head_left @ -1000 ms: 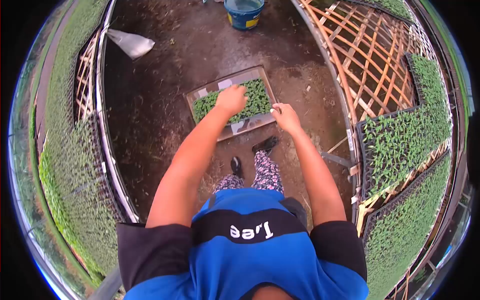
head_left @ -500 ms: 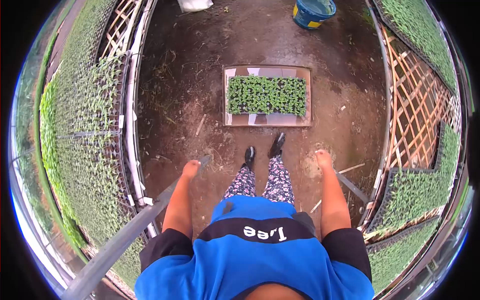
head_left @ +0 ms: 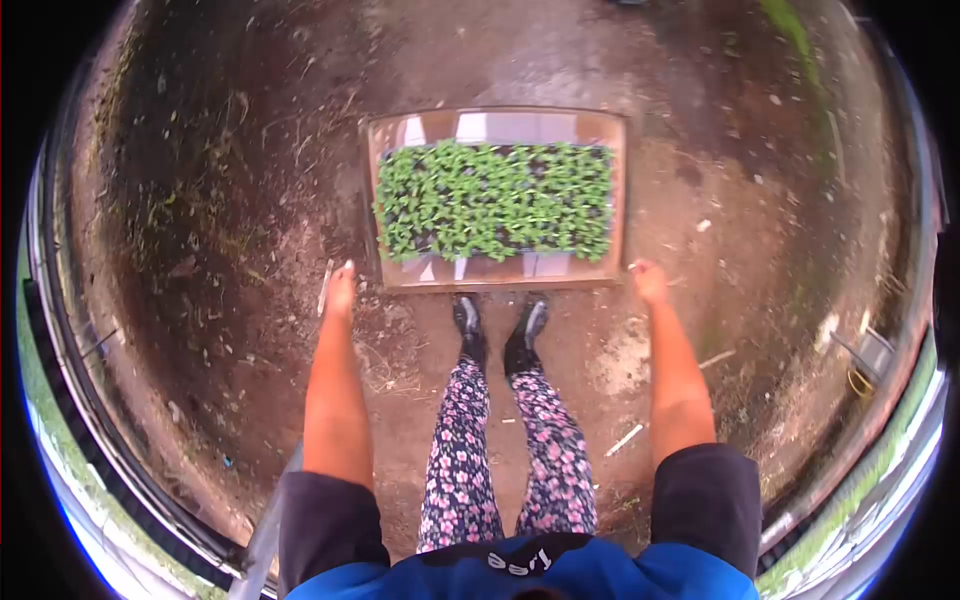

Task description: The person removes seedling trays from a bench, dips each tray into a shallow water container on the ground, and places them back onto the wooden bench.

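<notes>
A black seedling tray full of small green seedlings (head_left: 495, 200) sits in a shallow rectangular basin (head_left: 621, 200) of brownish water on the ground in front of my boots. Pale reflections show on the water (head_left: 530, 127) along its far and near sides. My left hand (head_left: 342, 287) hangs outside the basin's near left corner, holding nothing, its fingers loosely extended. Outside the near right corner is my right hand (head_left: 650, 281), likewise free of any object, with fingers slightly bent and apart. Neither hand touches the basin or the tray.
Damp brown soil (head_left: 230, 330) with bits of straw and sticks surrounds the basin. My black boots (head_left: 527, 335) stand close to its near edge. A grey metal pole (head_left: 268, 535) rises near my left elbow. A metal bracket (head_left: 868, 352) is at the right.
I have bent down and come closer to the basin, which looks larger now. Both hands have moved forward toward its near corners. The bucket and the side benches have mostly left the view.
</notes>
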`<state>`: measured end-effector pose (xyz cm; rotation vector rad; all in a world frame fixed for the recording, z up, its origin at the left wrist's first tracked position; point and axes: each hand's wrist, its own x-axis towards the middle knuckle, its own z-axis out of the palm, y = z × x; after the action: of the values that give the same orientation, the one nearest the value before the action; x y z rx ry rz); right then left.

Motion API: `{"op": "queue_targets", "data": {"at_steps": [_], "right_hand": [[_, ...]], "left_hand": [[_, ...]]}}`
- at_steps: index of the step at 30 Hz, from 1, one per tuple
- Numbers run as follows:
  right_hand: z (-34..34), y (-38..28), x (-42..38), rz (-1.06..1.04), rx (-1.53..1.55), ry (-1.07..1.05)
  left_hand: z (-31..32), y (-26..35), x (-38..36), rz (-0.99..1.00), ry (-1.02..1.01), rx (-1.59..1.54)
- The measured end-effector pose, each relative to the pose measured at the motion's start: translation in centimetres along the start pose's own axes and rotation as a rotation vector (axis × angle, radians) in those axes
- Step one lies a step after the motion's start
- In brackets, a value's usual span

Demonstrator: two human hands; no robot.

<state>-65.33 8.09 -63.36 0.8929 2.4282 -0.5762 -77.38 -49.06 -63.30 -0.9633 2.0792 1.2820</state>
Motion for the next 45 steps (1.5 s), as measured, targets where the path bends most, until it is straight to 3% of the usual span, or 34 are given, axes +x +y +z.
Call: {"op": "queue_targets", "data": {"at_steps": [1,3,5,6,8,11,12,15,16,19,21,24,27,29,31,32,35,36,37,39,41,43,45], "right_hand": [[2.3,1.5,3.1,-0.075,0.018,0.038],[5.9,4.0,8.7,-0.182,0.028,0.078],[7.9,4.7,12.8,-0.114,0.122,0.067],[8.8,5.1,14.6,-0.076,0.172,0.082],[13.2,9.8,20.3,-0.223,0.176,0.189],[16.5,12.6,26.2,0.154,0.417,0.009],[15.5,9.4,24.8,0.307,0.603,-0.071],[11.4,2.8,21.5,0.469,0.552,-0.175],[11.7,3.6,21.9,0.426,0.668,-0.236],[10.4,1.8,20.7,0.303,0.609,-0.242],[9.5,-0.1,19.2,0.147,0.347,-0.074],[8.0,-2.9,15.8,-0.095,0.396,-0.009],[8.4,-4.8,12.3,-0.141,0.596,0.081],[6.0,-7.3,9.0,-0.143,0.627,0.11],[3.2,-8.4,6.0,-0.332,0.624,0.237],[-2.3,-11.3,2.4,-0.325,0.495,0.296],[-16.3,-11.1,-4.7,-0.053,0.932,-0.028],[-21.7,-11.6,-7.6,-0.015,0.939,-0.079],[-25.9,-12.0,-9.9,-0.017,1.037,-0.079],[-31.5,-11.3,-13.2,0.017,1.22,-0.121],[-34.1,-9.7,-14.5,-0.043,1.265,-0.054],[-36.3,-11.0,-16.2,0.014,1.394,-0.17],[-35.1,-9.7,-16.1,-0.096,1.292,-0.102]], "left_hand": [[1.0,-1.3,3.0,0.034,0.02,-0.047],[3.0,0.5,5.4,-0.129,0.027,-0.048],[4.7,0.6,8.7,-0.173,0.056,-0.124],[5.3,-0.5,11.3,-0.151,0.077,-0.156],[6.4,-1.7,14.8,-0.117,0.077,-0.195],[8.3,-1.6,17.8,-0.253,-0.004,-0.319],[8.4,-2.3,18.6,-0.29,-0.022,-0.329],[9.1,-3.1,19.7,-0.335,-0.073,-0.331],[8.9,-2.7,19.3,-0.313,-0.077,-0.316],[8.2,-2.3,19.0,-0.233,-0.125,-0.218],[8.5,-1.2,18.9,-0.14,-0.19,0.074],[9.7,1.7,15.6,0.355,-0.099,0.621],[10.9,6.1,9.5,0.279,-0.101,0.694],[10.9,6.5,6.7,0.349,-0.041,0.646],[9.1,10.3,1.1,0.421,-0.013,0.721],[7.0,12.1,-1.4,0.416,-0.053,0.67],[-3.5,15.9,-6.1,0.43,-0.166,0.434],[-6.9,17.3,-8.0,0.482,-0.188,0.345],[-9.0,23.1,-13.9,0.364,-0.216,0.352],[-13.0,26.6,-18.8,0.39,-0.218,0.183],[-15.4,28.7,-21.7,0.258,-0.246,0.07],[-16.8,28.3,-22.0,0.294,-0.342,-0.003],[-16.1,30.2,-25.1,0.354,-0.317,-0.096]]}}
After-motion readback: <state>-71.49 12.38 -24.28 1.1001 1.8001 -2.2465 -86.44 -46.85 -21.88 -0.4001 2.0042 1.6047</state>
